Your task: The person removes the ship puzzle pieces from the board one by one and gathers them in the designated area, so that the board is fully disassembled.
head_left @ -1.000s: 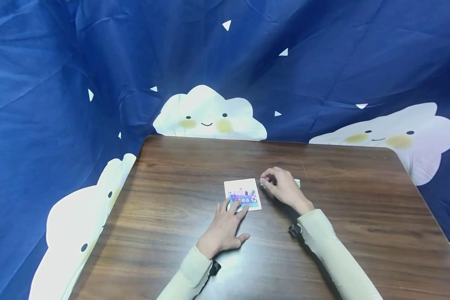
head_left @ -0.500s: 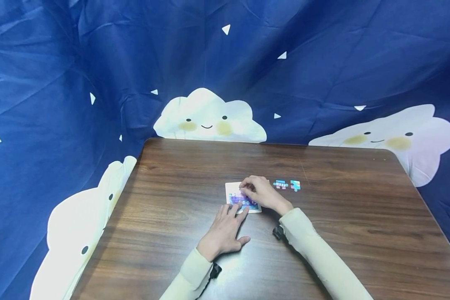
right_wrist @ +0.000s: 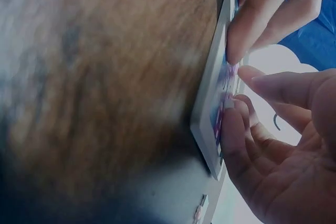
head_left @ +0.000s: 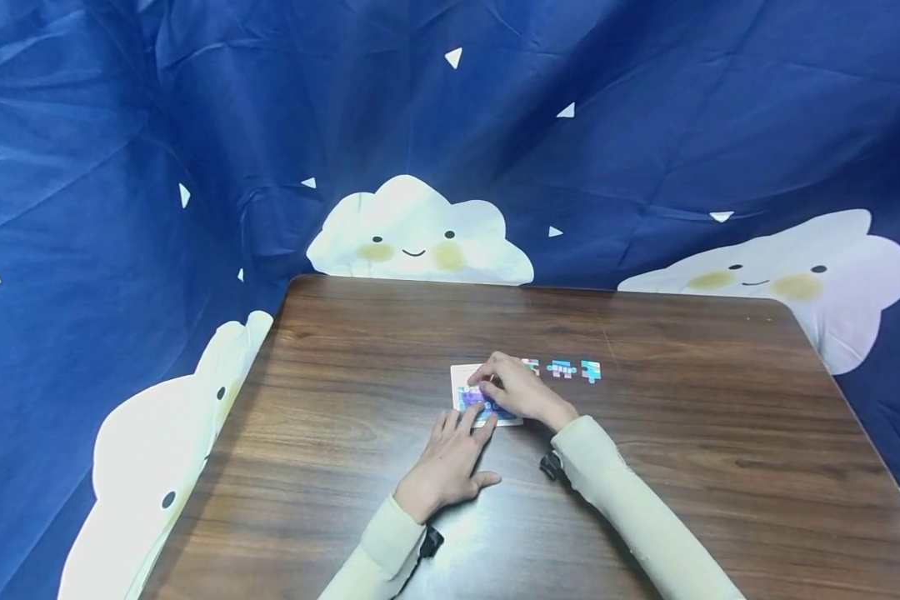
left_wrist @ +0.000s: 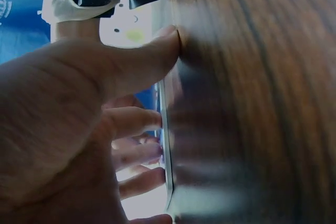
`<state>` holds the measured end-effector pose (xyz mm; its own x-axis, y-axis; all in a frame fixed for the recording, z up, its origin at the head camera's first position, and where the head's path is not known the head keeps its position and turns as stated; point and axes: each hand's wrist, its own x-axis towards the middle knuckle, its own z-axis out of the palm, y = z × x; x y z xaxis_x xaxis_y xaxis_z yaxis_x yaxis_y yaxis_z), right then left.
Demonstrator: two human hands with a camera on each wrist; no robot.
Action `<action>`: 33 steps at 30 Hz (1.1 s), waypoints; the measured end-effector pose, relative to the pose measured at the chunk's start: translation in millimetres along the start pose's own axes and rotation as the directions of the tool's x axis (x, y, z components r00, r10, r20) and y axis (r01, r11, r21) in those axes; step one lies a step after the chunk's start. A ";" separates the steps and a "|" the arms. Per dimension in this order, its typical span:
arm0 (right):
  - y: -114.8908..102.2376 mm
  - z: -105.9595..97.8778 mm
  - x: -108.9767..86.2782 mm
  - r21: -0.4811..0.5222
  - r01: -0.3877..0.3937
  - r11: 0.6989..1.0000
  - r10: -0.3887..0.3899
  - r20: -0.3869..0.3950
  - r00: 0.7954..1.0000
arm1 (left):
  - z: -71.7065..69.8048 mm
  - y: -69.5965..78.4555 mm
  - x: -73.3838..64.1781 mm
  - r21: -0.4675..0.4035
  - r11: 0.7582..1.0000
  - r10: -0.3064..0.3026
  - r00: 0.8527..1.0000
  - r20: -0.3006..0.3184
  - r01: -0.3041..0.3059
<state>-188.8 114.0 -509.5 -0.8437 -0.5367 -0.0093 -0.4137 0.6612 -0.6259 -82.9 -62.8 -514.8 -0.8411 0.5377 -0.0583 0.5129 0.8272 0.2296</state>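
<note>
A small jigsaw puzzle board (head_left: 457,377) with a white border and a purple-blue picture lies flat on the table. My left hand (head_left: 446,467) rests on its near edge, fingers spread and fairly straight, thumb out on the wood. Over the board's upper part, my right hand (head_left: 516,387) bends its thumb and fingers together. In the right wrist view, those fingertips pinch a small puzzle piece (right_wrist: 229,103) against the board's face; most of it is hidden. Beyond the right hand lie loose puzzle pieces: one partly covered (head_left: 531,365), one in the middle (head_left: 561,368) and one at the right (head_left: 591,371).
The brown wood-grain table (head_left: 360,333) extends around the board on all sides. Behind it hangs a blue curtain (head_left: 607,158) printed with white clouds and triangles. A dark wrist camera (head_left: 431,542) sits under the left sleeve.
My right hand has moved left from the row of loose pieces onto the board, then slightly farther left. The loose pieces have come into view. My left hand has stayed in place.
</note>
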 end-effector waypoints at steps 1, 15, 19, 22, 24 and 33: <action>0.1 0.6 0.2 -0.001 -0.006 1.000 0.006 0.003 1.000 | 0.1 0.2 -0.3 0.004 1.000 0.000 1.000 -0.002 0.000; -2.8 3.4 0.5 -0.007 0.011 1.000 -0.011 -0.004 1.000 | 2.3 2.5 0.2 0.006 1.000 -0.001 1.000 0.025 0.001; -2.4 4.4 1.3 -0.004 0.024 1.000 -0.024 -0.011 1.000 | 2.6 1.9 0.3 0.004 1.000 -0.004 1.000 0.027 0.004; -2.2 5.1 1.8 -0.006 0.035 0.999 -0.035 -0.012 0.999 | 2.7 1.2 0.2 0.000 1.000 -0.004 0.999 0.033 0.004; -2.6 5.4 2.0 -0.009 0.038 0.999 -0.038 -0.012 0.999 | 2.3 1.0 -0.1 -0.005 1.000 -0.001 0.999 0.036 0.001; -2.7 6.5 3.4 -0.017 0.047 0.999 -0.048 -0.033 0.998 | 0.6 0.9 -1.2 -0.017 1.000 0.007 0.999 0.036 -0.007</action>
<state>-188.3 107.0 -513.0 -0.8338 -0.5500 0.0468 -0.4591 0.6439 -0.6120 -81.3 -62.6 -515.1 -0.8308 0.5491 -0.0912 0.5154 0.8207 0.2465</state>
